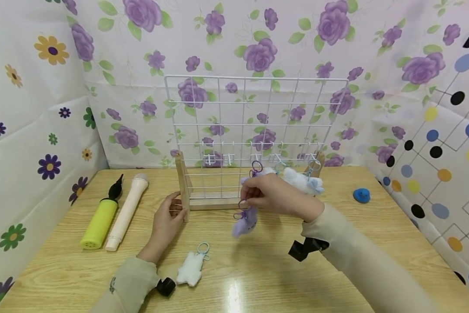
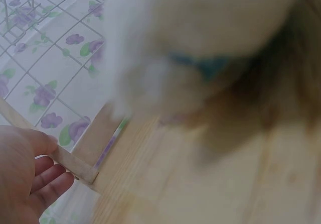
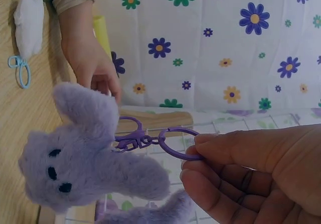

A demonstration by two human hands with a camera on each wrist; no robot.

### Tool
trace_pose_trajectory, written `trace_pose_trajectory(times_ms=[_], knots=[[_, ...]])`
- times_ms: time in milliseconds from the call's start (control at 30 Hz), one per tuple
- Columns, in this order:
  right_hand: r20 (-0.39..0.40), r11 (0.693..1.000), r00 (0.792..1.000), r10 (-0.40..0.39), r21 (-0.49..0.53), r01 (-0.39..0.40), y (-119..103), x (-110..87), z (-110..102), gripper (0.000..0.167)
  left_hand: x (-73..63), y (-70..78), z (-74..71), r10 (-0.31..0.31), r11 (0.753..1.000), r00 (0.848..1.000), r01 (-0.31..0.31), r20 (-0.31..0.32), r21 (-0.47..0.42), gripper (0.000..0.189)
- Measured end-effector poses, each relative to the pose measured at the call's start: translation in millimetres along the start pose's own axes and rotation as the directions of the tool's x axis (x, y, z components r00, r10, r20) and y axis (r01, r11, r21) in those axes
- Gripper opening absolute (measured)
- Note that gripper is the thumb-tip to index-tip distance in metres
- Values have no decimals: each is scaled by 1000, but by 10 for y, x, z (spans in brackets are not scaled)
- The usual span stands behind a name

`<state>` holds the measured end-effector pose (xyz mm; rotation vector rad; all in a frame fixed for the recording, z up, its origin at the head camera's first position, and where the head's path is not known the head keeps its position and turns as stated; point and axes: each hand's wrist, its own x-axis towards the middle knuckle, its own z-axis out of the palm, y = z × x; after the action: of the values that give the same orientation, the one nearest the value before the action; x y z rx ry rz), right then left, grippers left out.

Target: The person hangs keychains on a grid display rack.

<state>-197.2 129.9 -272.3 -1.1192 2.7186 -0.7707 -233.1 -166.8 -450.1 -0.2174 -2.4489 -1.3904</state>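
Note:
My right hand pinches the purple ring of a purple plush keychain between thumb and finger. The plush hangs below it, just before the rack, its dark stitched face visible in the right wrist view. My left hand grips the left wooden leg of a white wire grid rack. Behind my right hand, white plush keychains and another purple one, partly hidden, hang from hooks. A white plush keychain with a light-blue ring lies on the table.
At the left lie a yellow hand pump with a black nozzle and a pale microphone-shaped stick. A small blue toy duck sits right of the rack. White hooks hang on the grid's left half. Patterned cloth walls surround the table.

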Motion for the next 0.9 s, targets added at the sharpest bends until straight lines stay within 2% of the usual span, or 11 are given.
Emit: trace_pose_trajectory(times_ms=[233, 433, 600, 900], knots=[[-11, 999, 999, 38, -3, -38, -53, 107, -147, 5, -6, 13, -9, -10, 1000, 1000, 10, 7, 7, 53], [-63, 1000, 998, 22, -6, -23, -69, 215, -240, 6, -13, 26, -8, -25, 1000, 1000, 25, 15, 7, 53], [-136, 1000, 991, 4, -18, -7, -57, 311, -289, 7, -11, 30, -10, -13, 1000, 1000, 13, 6, 11, 52], [-205, 998, 978, 40, -40, -50, -29, 459, -297, 7, -4, 10, -2, 2, 1000, 1000, -2, 6, 19, 53]])
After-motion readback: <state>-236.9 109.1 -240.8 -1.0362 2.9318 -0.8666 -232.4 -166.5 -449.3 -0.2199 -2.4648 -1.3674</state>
